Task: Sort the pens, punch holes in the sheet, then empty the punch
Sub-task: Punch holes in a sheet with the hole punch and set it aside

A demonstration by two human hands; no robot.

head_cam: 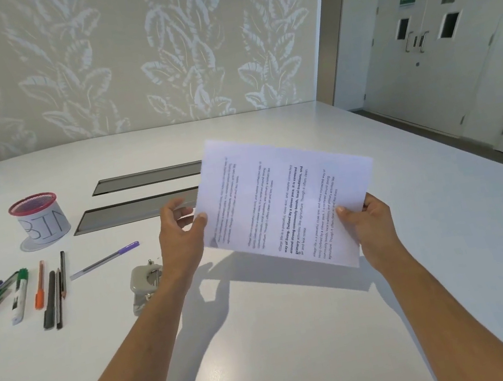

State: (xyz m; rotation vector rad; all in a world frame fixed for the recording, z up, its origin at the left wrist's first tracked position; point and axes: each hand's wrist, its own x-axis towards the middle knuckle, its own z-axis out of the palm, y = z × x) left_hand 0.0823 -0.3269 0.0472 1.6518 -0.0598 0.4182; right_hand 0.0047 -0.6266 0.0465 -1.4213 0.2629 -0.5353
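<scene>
**Printed sheet held above the bench in both hands**

The white bench (303, 348) runs back to a leaf-patterned wall; its right edge slants away toward a double door (427, 37). The near middle and the whole right side of the bench top are bare, and the far strip along the wall is bare too. Two grey slot covers (143, 188) lie side by side in the middle toward the far edge.

The sheet (289, 204) is white, printed with blocks of text, some of it bold, and slightly creased. It is lifted off the bench, tilted, and throws a shadow beneath. The left hand (181, 235) pinches its left edge between thumb and fingers; the right hand (372, 226) pinches its near right corner the same way.

One grey hole punch (144, 283) sits on the bench just left of the left forearm. One purple-capped pen (105, 259) lies alone beyond it. Farther left, about four pens and a pencil lie side by side, among them a green marker (21, 293) and an orange pen (39, 285); a further bundle at the left edge is cut off and cannot be counted. One red-rimmed mesh cup (40, 219), wrapped in paper lettered "BIN", stands toward the far left.
</scene>
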